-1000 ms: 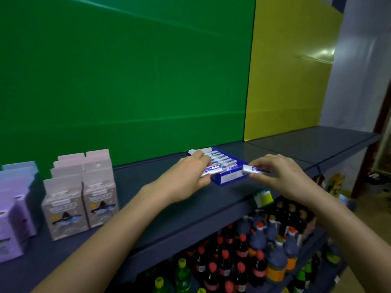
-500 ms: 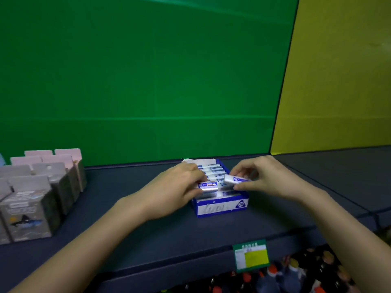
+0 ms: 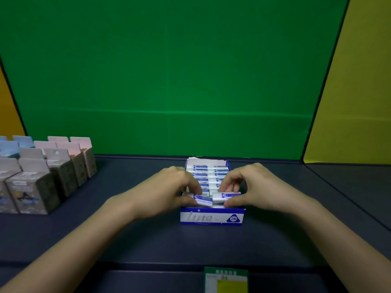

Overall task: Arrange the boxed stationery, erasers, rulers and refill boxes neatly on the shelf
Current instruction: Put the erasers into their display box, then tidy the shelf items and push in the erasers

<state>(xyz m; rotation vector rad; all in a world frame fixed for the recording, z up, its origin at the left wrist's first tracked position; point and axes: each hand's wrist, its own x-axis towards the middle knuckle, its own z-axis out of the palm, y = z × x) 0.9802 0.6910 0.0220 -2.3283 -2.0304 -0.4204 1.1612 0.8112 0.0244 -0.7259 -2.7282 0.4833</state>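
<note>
Fingers (image 3: 195, 184) of the left hand (image 3: 167, 193) pinch an eraser (image 3: 203, 200), the right hand (image 3: 260, 187) pinches a second eraser (image 3: 224, 196), both at the front of the open box (image 3: 211, 218) on the shelf (image 3: 148, 240); a packing step, next they likely need seating flat

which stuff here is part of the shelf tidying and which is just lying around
In the job:
blue eraser box
one eraser pinched in the left hand
another eraser pinched in the right hand
row of erasers inside the box
cartons in rows at left, untouched
shelf

Just there:
price tag
green backdrop
yellow panel
</note>
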